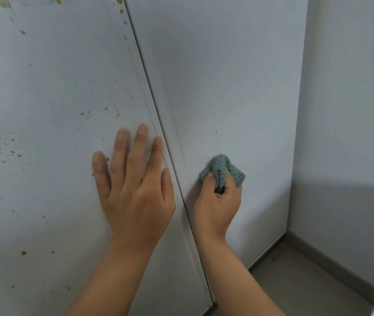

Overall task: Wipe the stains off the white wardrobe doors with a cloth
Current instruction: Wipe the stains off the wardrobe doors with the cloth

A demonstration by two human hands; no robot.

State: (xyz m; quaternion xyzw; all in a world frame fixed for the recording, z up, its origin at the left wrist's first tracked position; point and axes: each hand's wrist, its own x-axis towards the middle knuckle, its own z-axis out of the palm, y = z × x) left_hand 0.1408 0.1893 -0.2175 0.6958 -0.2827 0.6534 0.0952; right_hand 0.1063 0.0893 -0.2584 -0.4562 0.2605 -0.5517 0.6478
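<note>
Two bare forearms rise from the bottom edge toward a pair of white wardrobe doors. The left hand (133, 192) lies flat on the left door (44, 87), palm down, fingers straight and slightly spread, their tips pointing up the panel. Its index finger and thumb run just beside the dark seam (152, 94) where the two doors meet. The right hand (218, 201) is curled into a fist round a blue-green cloth (221, 171) and holds it against the right door (227, 76), a little to the right of the seam and about level with the left hand's knuckles. The cloth is bunched into a small wad that sticks out above the fist. Its thickest fold, a ribbed ridge, runs up and down from between thumb and forefinger to a rounded top, so the long axis of the wad stands roughly upright and points up the door, while shorter corners splay out to the left and right. How much of the cloth lies inside the palm cannot be told. Brown-orange stains (117, 114) are scattered over the left door as drips, streaks and a speckled patch near its left edge, with more spots along the seam toward the top. The right door looks nearly clean, with one small brown speck (216, 132) a short way above the cloth. To the right, a pale wall (352, 110) meets a grey floor (295, 281) along a grey skirting board (331, 263).
</note>
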